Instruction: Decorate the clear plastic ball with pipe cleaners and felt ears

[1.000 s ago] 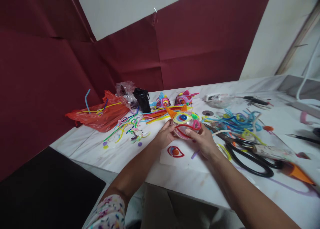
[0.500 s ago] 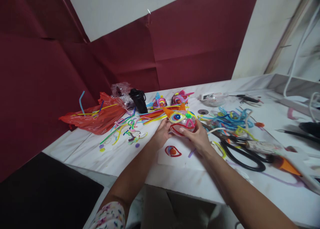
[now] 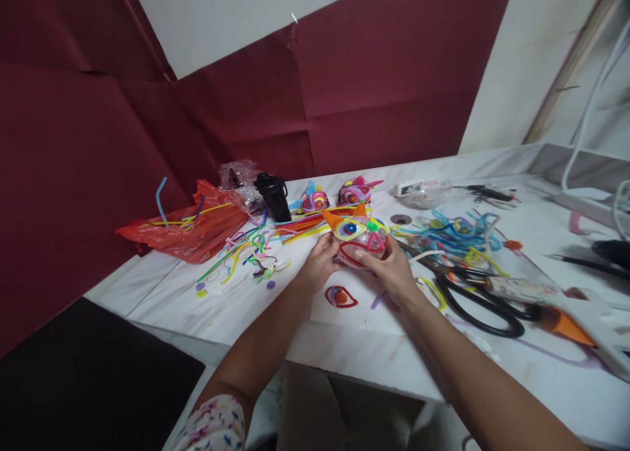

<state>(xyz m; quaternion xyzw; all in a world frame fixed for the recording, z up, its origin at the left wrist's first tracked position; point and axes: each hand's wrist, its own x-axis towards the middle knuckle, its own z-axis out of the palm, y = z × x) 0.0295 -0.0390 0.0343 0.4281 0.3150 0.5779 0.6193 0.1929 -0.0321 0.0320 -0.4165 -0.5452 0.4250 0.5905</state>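
The cat-eared craft piece [image 3: 359, 242], just right of frame centre, looks light and crushable to me, so I'd hold its sides. My left hand [image 3: 319, 265] curls round its left side; orange ears [image 3: 331, 219] and a yellow-rimmed blue eye [image 3: 350, 228] dress the see-through piece; my right hand [image 3: 394, 270] clasps opposite, thumb in front.

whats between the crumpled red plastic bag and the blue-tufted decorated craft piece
In the head view, a black lidded bottle stands between them, with thin coloured strips in front.
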